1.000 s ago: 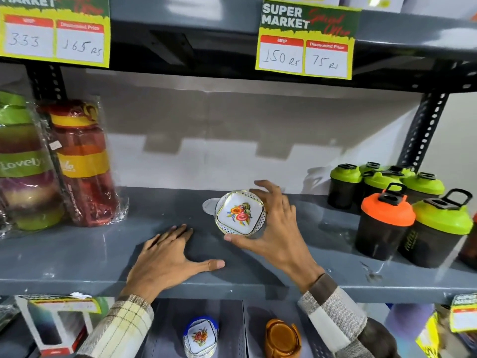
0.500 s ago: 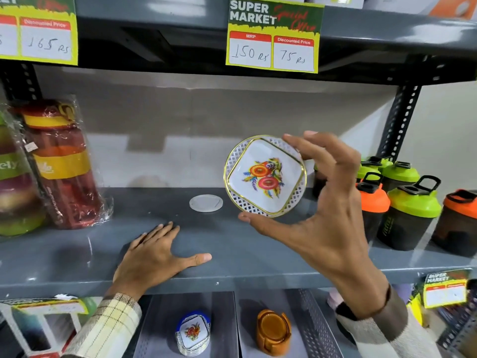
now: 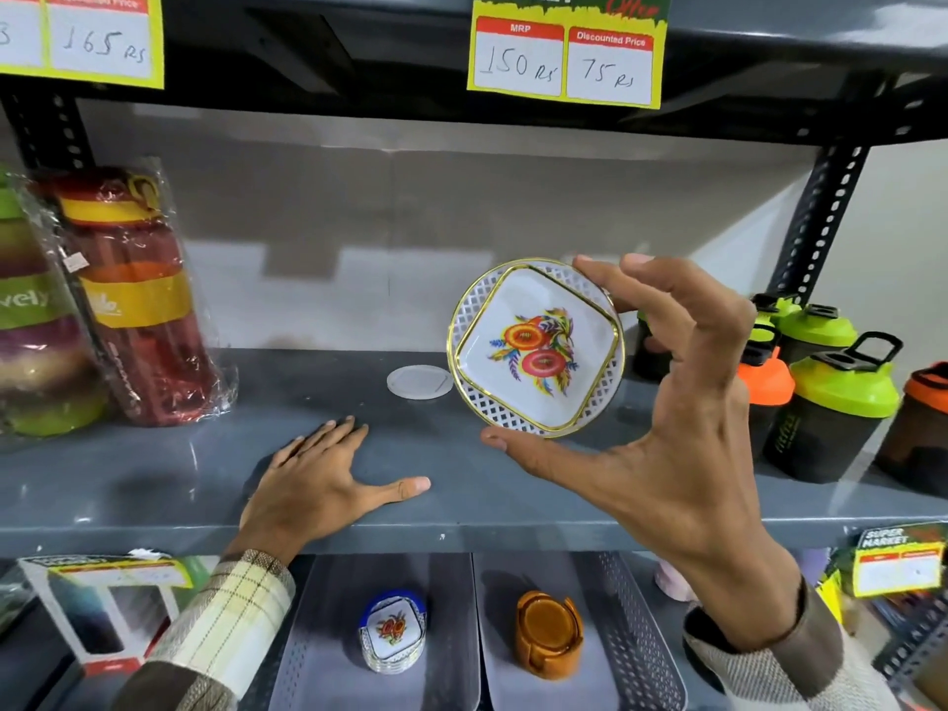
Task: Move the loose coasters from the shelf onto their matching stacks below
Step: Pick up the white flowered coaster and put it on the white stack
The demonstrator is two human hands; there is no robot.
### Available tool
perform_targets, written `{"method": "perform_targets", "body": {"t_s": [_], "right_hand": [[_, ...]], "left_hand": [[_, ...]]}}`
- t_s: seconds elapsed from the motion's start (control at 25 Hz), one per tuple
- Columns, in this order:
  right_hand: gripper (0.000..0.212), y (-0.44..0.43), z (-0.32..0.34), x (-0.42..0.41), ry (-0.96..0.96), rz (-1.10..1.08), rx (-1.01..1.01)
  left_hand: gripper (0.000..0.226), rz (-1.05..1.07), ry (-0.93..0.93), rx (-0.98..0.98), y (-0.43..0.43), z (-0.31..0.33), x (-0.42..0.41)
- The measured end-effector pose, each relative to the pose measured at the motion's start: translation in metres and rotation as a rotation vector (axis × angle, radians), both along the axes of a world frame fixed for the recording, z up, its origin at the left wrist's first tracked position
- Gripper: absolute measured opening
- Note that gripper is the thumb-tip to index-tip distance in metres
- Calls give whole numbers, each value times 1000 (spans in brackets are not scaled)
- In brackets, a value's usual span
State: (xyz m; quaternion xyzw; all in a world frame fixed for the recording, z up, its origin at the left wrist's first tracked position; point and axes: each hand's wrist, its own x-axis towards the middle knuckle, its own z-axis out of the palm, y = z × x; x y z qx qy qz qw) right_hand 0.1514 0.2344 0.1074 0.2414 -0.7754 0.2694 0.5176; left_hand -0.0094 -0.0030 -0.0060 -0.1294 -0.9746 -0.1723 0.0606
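A: Left side? 
B: Wrapped bottles; left hand flat, open on glossy grey shelf.

A: Right side? 
B: Right hand pinches round lattice-rimmed floral coaster above shelf; matching stack below.

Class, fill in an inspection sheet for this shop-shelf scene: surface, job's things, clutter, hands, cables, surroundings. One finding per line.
Surface: grey shelf, glossy, mostly bare in the middle.
Job's things: floral coaster held up in the air; plain white disc lying flat on the shelf; floral stack and amber stack in trays below.
Clutter: wrapped bottles at left, shaker bottles at right.
Hands: right hand pinches the coaster's rim between thumb and fingers; left hand flat on the shelf, empty.
Cables: nothing seen.
Surroundings: price tag reading 150 and 75 on the shelf above.
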Motion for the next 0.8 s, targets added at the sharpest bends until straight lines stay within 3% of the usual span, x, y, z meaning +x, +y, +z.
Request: {"method": "perform_targets", "body": {"t_s": [0.12, 0.36, 0.56, 0.8], "right_hand": [[101, -3, -12, 0, -90, 18, 9], [85, -9, -66, 12, -395, 167, 11], [79, -20, -138, 20, -729, 320, 29], [66, -42, -253, -46, -1069, 196, 125]], "left_hand": [[142, 5, -4, 12, 1, 2, 1], [172, -23, -82, -36, 2, 12, 7], [138, 10, -17, -35, 1, 5, 2], [129, 19, -3, -17, 2, 4, 0]]}}
